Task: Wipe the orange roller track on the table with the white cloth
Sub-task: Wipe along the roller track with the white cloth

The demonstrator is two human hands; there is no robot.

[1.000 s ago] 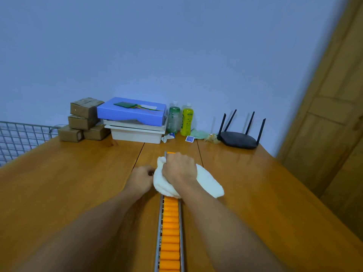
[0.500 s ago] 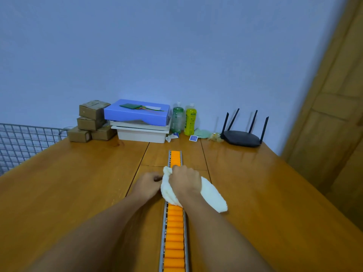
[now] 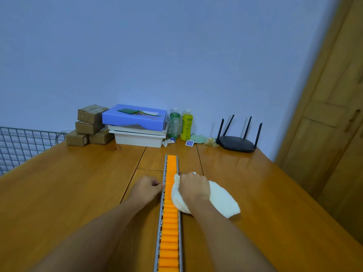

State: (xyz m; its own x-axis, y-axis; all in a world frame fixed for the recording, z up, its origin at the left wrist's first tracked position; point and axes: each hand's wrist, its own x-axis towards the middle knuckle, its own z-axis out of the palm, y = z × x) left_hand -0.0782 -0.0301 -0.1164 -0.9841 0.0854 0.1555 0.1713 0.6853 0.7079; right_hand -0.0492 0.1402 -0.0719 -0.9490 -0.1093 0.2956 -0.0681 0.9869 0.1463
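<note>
Right grip (image 3: 194, 186), clutching white cloth (image 3: 222, 201), had slid down-frame along orange roller track (image 3: 170, 232), exposing far rollers, judged wiped; left grip (image 3: 145, 190) curled at rail, hold indiscernible.

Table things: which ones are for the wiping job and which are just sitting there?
For the job: orange roller track, white cloth, right hand gripping the cloth, left hand at the track's rail.

Just lying about: cardboard boxes, blue box, white trays, green bottle, yellow bottle, black router, wire rack.
</note>
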